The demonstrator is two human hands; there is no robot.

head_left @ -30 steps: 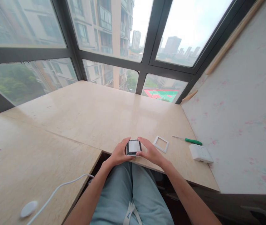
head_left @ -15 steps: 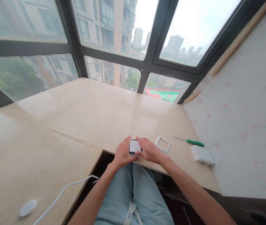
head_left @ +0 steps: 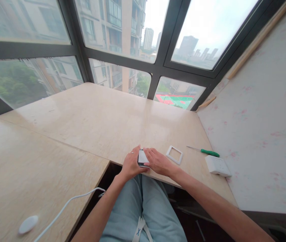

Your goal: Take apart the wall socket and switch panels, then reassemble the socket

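A small square wall switch (head_left: 143, 156) with a white face and dark edges lies at the front edge of the stone counter. My left hand (head_left: 131, 162) grips its left side, thumb at the near edge and fingers at the far end. From the right, my right hand (head_left: 157, 161) is closed on the switch, its fingers covering the right part of the white face. A white square cover frame (head_left: 174, 155) rests flat just right of my right hand. Beyond it lies a screwdriver (head_left: 208, 153) with a green handle, its tip pointing left.
A white socket box (head_left: 217, 166) stands by the papered wall (head_left: 264, 151) at right. On the left of the counter (head_left: 102, 121) are a white round disc (head_left: 28, 224) and a white cable (head_left: 67, 205). An open gap lies below the counter's front edge. Windows rise behind.
My right hand has shifted slightly left over the switch, covering more of its white face. My left hand stays on the switch's left side.
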